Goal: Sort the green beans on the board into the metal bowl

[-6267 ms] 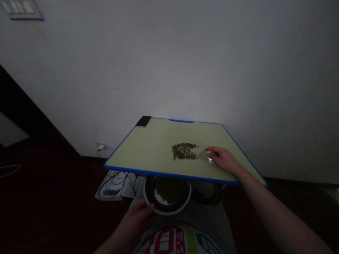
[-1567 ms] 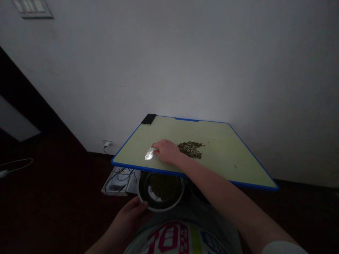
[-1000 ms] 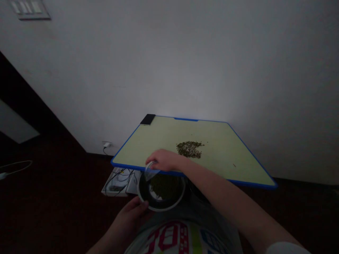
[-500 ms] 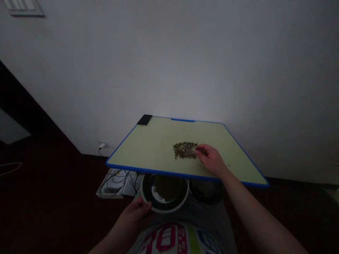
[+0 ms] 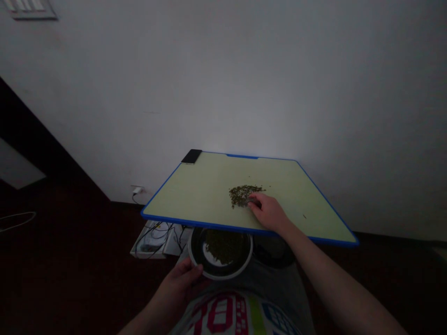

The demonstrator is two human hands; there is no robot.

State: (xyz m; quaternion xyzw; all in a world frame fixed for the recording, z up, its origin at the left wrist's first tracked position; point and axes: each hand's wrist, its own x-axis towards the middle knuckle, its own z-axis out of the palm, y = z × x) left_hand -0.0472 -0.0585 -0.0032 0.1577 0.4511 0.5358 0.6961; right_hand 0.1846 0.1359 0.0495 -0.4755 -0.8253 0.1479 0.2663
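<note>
At ten o'clock, low on the wall, a white plug (image 5: 137,190) sits in a socket, and black cables (image 5: 157,239) lie over a white box (image 5: 146,246) on the floor below. At seven o'clock, the left hand (image 5: 178,281) grips a dark bowl (image 5: 220,253) with a white rim, its fingers (image 5: 192,270) curled against the rim's outer side. Green-brown granules (image 5: 223,246) lie heaped inside, and the bowl sits just below the near edge of a pale green table (image 5: 195,195) with a blue border. A black phone (image 5: 191,156) rests on the table's far corner at eleven o'clock. Near twelve o'clock lies a loose pile of the same granules (image 5: 240,195) on the table. The right hand (image 5: 267,212) touches the pile's lower right edge with bunched fingertips (image 5: 252,201); whether they pinch any granules is too small to tell. A dark round object (image 5: 272,251) sits below the table's edge at one o'clock.
</note>
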